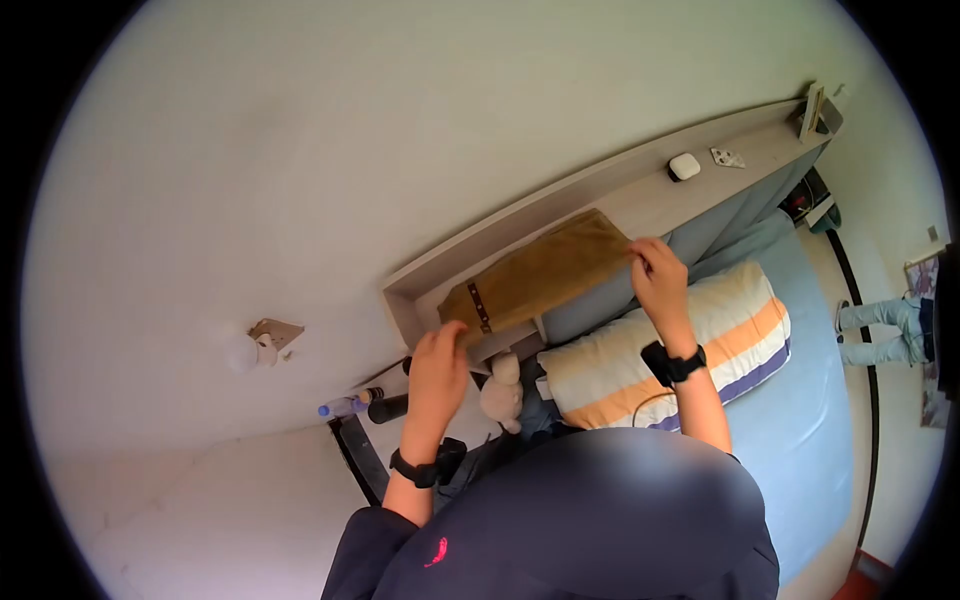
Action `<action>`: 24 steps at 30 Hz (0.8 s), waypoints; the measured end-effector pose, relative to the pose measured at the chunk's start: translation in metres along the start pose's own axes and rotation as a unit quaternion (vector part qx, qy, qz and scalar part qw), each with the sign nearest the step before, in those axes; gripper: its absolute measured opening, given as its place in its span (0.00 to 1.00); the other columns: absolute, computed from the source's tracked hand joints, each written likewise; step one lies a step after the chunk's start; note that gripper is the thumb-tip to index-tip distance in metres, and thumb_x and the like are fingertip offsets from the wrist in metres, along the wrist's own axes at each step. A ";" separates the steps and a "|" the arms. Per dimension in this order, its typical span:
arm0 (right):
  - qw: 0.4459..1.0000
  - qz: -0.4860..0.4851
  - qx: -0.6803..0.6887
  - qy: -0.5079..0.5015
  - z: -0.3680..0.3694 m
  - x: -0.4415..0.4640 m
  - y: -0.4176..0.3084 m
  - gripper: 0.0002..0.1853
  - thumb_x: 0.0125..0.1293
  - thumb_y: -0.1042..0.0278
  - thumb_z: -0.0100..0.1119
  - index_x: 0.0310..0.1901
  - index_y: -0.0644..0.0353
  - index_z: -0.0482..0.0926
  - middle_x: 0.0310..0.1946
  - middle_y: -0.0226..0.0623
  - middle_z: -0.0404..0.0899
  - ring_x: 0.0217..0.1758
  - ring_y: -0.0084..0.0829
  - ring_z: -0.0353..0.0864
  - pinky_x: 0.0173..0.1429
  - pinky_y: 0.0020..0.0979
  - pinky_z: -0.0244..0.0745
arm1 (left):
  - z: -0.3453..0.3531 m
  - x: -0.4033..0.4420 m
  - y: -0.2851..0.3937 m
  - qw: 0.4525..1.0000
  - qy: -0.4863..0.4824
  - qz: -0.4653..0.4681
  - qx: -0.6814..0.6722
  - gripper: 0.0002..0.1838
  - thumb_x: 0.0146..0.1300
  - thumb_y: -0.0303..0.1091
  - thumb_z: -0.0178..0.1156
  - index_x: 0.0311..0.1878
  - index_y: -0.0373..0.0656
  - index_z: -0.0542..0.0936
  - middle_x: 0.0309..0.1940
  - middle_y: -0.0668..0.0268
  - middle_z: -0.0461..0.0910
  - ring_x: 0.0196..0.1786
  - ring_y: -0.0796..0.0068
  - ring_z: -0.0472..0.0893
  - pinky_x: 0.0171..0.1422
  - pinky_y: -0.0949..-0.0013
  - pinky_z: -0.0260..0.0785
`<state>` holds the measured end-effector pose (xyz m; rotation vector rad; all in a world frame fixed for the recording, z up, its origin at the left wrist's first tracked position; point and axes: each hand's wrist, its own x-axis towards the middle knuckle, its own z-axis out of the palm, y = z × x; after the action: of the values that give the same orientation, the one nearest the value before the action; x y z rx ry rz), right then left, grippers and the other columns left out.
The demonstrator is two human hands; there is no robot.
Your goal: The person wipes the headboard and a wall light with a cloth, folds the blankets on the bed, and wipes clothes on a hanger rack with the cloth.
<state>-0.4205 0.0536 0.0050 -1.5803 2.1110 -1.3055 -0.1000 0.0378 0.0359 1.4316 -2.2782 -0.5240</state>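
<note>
one olive-brown cloth piece (550, 268) with dark strap (479, 307); ends pinched, left hand (437, 372), right hand (662, 285); a slack pinch could drop one end onto the pale wooden shelf (645, 198).

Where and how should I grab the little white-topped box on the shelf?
I'd come from above and pinch the white-topped box by opposite sides: it's small and rounded, and its sides look uncovered on the shelf.

You are seeing a brownish-tan cloth (545, 268), with a dark studded strap (479, 307) crossing it near one end, hanging slanted and spread out between your left hand (441, 352) and right hand (659, 277), before the headboard shelf (640, 193).
</note>
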 end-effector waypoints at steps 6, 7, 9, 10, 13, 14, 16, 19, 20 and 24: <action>0.990 -0.098 -0.064 0.077 0.057 0.041 -0.036 0.20 0.52 0.74 0.55 0.50 0.60 0.73 0.55 0.57 0.65 0.52 0.52 0.70 0.53 0.42 0.70 | 0.013 0.033 0.023 0.977 0.204 -0.010 0.066 0.23 0.58 0.27 0.53 0.59 0.38 0.68 0.59 0.49 0.66 0.62 0.50 0.64 0.63 0.52 0.56; 0.981 -0.137 -0.127 0.044 0.069 0.034 -0.036 0.25 0.53 0.68 0.56 0.54 0.64 0.69 0.56 0.63 0.63 0.57 0.57 0.64 0.59 0.47 0.63 | 0.018 0.039 0.031 0.959 0.216 0.015 0.181 0.24 0.58 0.30 0.54 0.60 0.37 0.67 0.61 0.48 0.62 0.65 0.48 0.60 0.66 0.48 0.52; 0.966 -0.175 -0.190 0.010 0.093 0.020 -0.021 0.30 0.53 0.62 0.57 0.57 0.69 0.66 0.57 0.68 0.60 0.62 0.62 0.59 0.65 0.51 0.57 | 0.052 0.043 0.022 0.964 0.181 0.024 0.191 0.25 0.60 0.36 0.54 0.60 0.38 0.67 0.64 0.48 0.59 0.68 0.46 0.54 0.69 0.44 0.44; 0.964 -0.167 -0.207 0.002 0.108 0.013 -0.008 0.34 0.54 0.57 0.55 0.59 0.71 0.65 0.59 0.68 0.58 0.65 0.62 0.54 0.67 0.54 0.50 | 0.075 0.044 0.015 0.968 0.147 0.029 0.199 0.26 0.61 0.38 0.51 0.61 0.38 0.67 0.64 0.48 0.59 0.68 0.46 0.54 0.70 0.44 0.44; 0.961 -0.155 -0.231 -0.005 0.122 0.011 0.002 0.40 0.57 0.46 0.49 0.61 0.76 0.60 0.62 0.69 0.54 0.69 0.61 0.47 0.71 0.56 0.37 | 0.114 0.045 0.007 0.959 0.133 0.048 0.245 0.28 0.61 0.44 0.49 0.61 0.38 0.67 0.63 0.44 0.59 0.67 0.44 0.57 0.71 0.44 0.43; 0.962 -0.148 -0.229 -0.014 0.123 0.011 0.003 0.40 0.57 0.46 0.49 0.61 0.76 0.61 0.62 0.69 0.54 0.69 0.61 0.46 0.71 0.56 0.36 | 0.118 0.047 0.004 0.957 0.140 0.047 0.251 0.28 0.60 0.44 0.50 0.61 0.38 0.67 0.62 0.42 0.60 0.66 0.43 0.58 0.71 0.44 0.43; 0.962 -0.158 -0.222 -0.012 0.118 0.014 0.005 0.40 0.57 0.46 0.49 0.61 0.76 0.61 0.62 0.70 0.53 0.69 0.62 0.46 0.71 0.56 0.35 | 0.123 0.051 0.010 0.950 0.165 0.044 0.261 0.28 0.59 0.43 0.50 0.61 0.37 0.67 0.61 0.41 0.61 0.64 0.42 0.60 0.71 0.44 0.42; 0.972 -0.136 -0.187 -0.034 0.116 0.022 0.001 0.40 0.57 0.47 0.47 0.60 0.78 0.60 0.63 0.70 0.51 0.70 0.62 0.44 0.72 0.55 0.32 | 0.125 0.063 0.013 0.934 0.200 0.047 0.293 0.29 0.57 0.41 0.51 0.60 0.34 0.67 0.58 0.35 0.62 0.61 0.38 0.62 0.70 0.44 0.43; 0.974 -0.132 -0.182 -0.040 0.114 0.021 0.001 0.40 0.57 0.47 0.47 0.60 0.79 0.60 0.63 0.71 0.50 0.70 0.62 0.43 0.72 0.55 0.32 | 0.127 0.065 0.017 0.939 0.165 0.032 0.301 0.29 0.56 0.40 0.51 0.59 0.32 0.67 0.58 0.34 0.62 0.61 0.37 0.63 0.70 0.44 0.44; 0.971 -0.153 -0.178 -0.040 0.113 0.020 -0.001 0.40 0.57 0.48 0.48 0.60 0.79 0.59 0.63 0.71 0.50 0.70 0.62 0.42 0.72 0.55 0.31 | 0.134 0.070 0.021 0.938 0.121 -0.003 0.324 0.30 0.52 0.38 0.52 0.58 0.30 0.67 0.57 0.31 0.62 0.59 0.35 0.64 0.69 0.45 0.47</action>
<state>-0.3585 -0.0229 -0.0542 -2.1356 2.2094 -0.9515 -0.2130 -0.0039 -0.0576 1.6650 -2.3384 0.4363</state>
